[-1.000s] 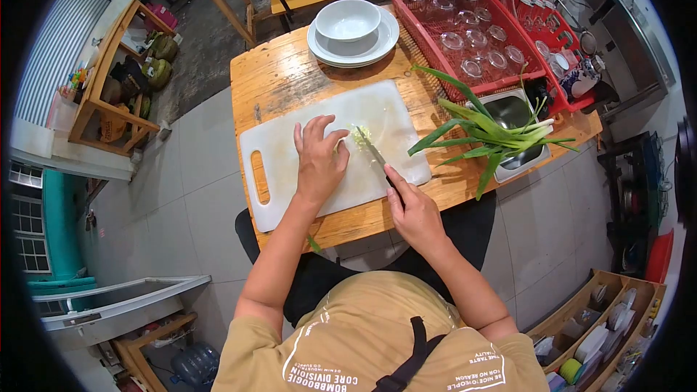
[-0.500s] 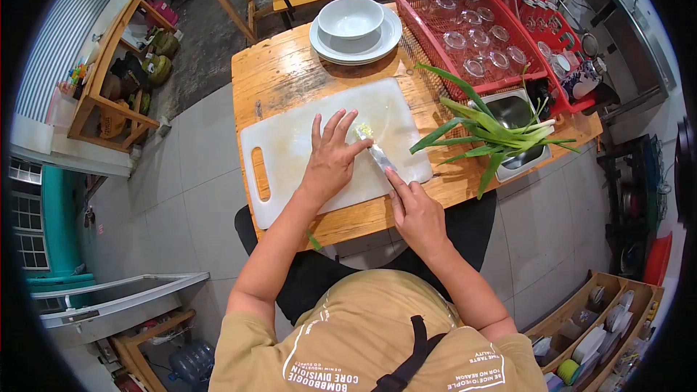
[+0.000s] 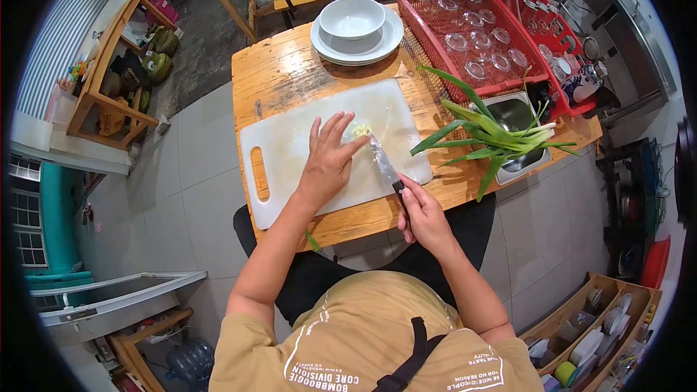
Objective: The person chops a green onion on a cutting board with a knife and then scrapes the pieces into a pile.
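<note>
Gripping knife by its black handle in R hand, w/ fingers curled round it. Holding L hand spread above white cutting board, w/ one digit at the blade tip (touching or just beside, can't tell). Noted small heap of finely chopped bits by the tip, on far half of board. Judged partly done: only that heap cut fine; not cut up, a bunch of spring onions lying whole across steel container to the R, w/ leaf tips near board's R edge.

Checked edges: near side of board close to bench edge. Found open room on board to L of heap, plus a strip towards stacked plates. Tighter to R, w/ red basket of glasses beyond the leaves.
</note>
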Available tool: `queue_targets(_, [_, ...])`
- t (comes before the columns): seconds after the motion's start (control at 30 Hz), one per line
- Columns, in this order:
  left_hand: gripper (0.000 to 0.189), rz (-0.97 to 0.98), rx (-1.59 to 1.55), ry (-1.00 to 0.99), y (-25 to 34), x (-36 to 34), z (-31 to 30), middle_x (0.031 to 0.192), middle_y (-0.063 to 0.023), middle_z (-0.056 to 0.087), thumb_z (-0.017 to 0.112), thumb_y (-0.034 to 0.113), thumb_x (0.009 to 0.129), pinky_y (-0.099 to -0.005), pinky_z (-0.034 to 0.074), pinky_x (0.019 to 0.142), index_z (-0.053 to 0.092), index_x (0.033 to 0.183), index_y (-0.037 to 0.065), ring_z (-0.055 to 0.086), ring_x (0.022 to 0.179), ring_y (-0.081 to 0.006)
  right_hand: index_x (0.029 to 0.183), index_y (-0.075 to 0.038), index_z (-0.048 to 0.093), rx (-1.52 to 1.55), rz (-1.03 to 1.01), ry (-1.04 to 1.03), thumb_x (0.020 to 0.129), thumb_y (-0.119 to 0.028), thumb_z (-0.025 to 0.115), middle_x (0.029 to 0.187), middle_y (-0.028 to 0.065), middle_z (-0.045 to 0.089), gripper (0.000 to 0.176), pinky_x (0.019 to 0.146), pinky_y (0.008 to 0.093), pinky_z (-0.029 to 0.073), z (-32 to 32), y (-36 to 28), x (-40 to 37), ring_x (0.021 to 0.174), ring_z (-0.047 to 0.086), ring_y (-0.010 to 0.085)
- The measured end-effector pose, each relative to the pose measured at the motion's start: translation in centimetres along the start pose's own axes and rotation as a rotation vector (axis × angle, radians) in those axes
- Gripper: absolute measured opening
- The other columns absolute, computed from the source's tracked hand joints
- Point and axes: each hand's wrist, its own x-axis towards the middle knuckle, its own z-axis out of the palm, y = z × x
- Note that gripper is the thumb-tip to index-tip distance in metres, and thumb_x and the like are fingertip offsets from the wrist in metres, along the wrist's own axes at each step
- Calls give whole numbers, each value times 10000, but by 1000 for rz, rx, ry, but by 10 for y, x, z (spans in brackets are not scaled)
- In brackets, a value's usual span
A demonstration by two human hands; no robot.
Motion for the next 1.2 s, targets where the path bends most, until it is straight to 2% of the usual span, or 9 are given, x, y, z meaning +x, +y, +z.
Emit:
queue_targets(0.17, [575,127,-5,-59,9,-10,0,1652,-145,473,636,-39,916,-613,194,1337,743,1403,249,383,1585,-362,1643,-148,490,105,26,-37,1203,-323,455,669,19,613,475,420,257,397,-1,3,10,446,515,95])
queue_targets(0.33, [569,91,95,-61,1,-7,9,1660,-141,461,645,-18,923,-610,191,1339,743,1403,271,370,1593,-355,1640,-148,496,100,12,-43,1205,-317,451,668,33,607,469,415,263,391,0,1,8,438,508,112])
queue_targets(0.4, [567,58,114,-46,-4,-4,10,1664,-139,455,648,-16,921,-609,187,1341,744,1399,274,363,1597,-350,1650,-111,468,96,12,-52,1202,-328,453,676,14,611,498,423,260,403,1,0,6,444,499,85])
queue_targets(0.57, [580,-9,171,-30,-7,3,5,1664,-139,462,660,-44,889,-607,200,1340,754,1375,260,370,1599,-343,1654,-109,462,102,19,-46,1202,-329,457,667,14,606,502,424,262,405,-3,4,5,444,500,87])
queue_targets(0.7, [576,23,57,2,0,-1,1,1652,-142,481,667,-56,870,-608,201,1339,765,1351,245,382,1594,-346,1654,-110,463,112,14,-54,1203,-328,459,656,14,599,501,423,263,406,-3,2,5,441,498,87])
queue_targets(0.77, [509,116,30,-80,5,-1,-2,1648,-138,488,689,-15,882,-614,200,1334,779,1315,238,366,1601,-332,1654,-109,462,115,18,-55,1203,-327,459,657,14,598,501,421,263,405,-2,2,6,440,496,87])
queue_targets(1.07, [521,-3,120,-33,-6,2,5,1657,-144,487,676,-27,871,-612,190,1340,777,1320,219,379,1598,-347,1646,-110,475,88,23,-52,1202,-325,457,663,7,597,493,419,259,399,-4,3,2,442,491,78])
queue_targets(1.2, [522,4,82,-11,-3,3,2,1660,-140,485,676,-27,872,-611,187,1341,779,1319,222,373,1602,-343,1643,-119,486,43,17,-42,1200,-331,460,669,3,596,492,432,255,407,-3,2,0,453,495,76])
